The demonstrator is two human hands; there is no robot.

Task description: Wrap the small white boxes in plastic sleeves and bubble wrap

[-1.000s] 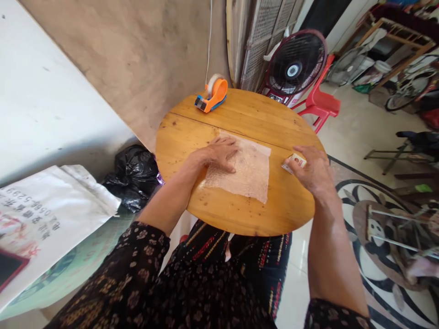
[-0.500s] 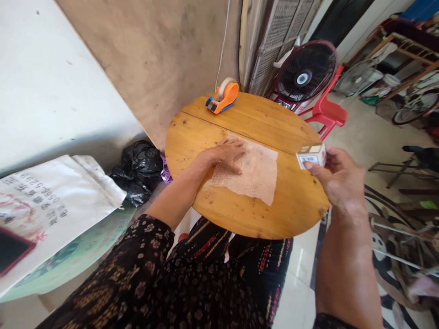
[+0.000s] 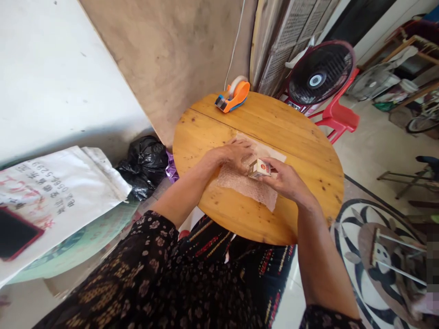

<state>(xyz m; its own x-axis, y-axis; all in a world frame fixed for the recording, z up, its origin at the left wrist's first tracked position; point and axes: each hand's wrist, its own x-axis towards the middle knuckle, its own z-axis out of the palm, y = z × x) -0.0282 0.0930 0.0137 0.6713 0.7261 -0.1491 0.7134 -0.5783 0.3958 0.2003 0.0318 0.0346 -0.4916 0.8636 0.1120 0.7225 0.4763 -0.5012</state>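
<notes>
A sheet of bubble wrap (image 3: pixel 247 186) lies flat on the round wooden table (image 3: pixel 302 137). My left hand (image 3: pixel 237 154) rests on its left part with the fingers spread. In my right hand (image 3: pixel 283 179) is a small white and tan cardboard box (image 3: pixel 259 168) with a red mark, gripped at its right end. The box is over the middle of the bubble wrap, close to my left hand; whether it touches the wrap I cannot tell.
An orange tape dispenser (image 3: pixel 233 95) stands at the table's far edge. Behind the table are a fan (image 3: pixel 317 77) and a red plastic chair (image 3: pixel 339 112). To the left are black plastic bags (image 3: pixel 146 160), a white sack (image 3: pixel 68 183) and a phone (image 3: pixel 17 233).
My right hand has brought the box from the table's right edge leftward over the bubble wrap. My left hand stays on the wrap. The view has shifted slightly.
</notes>
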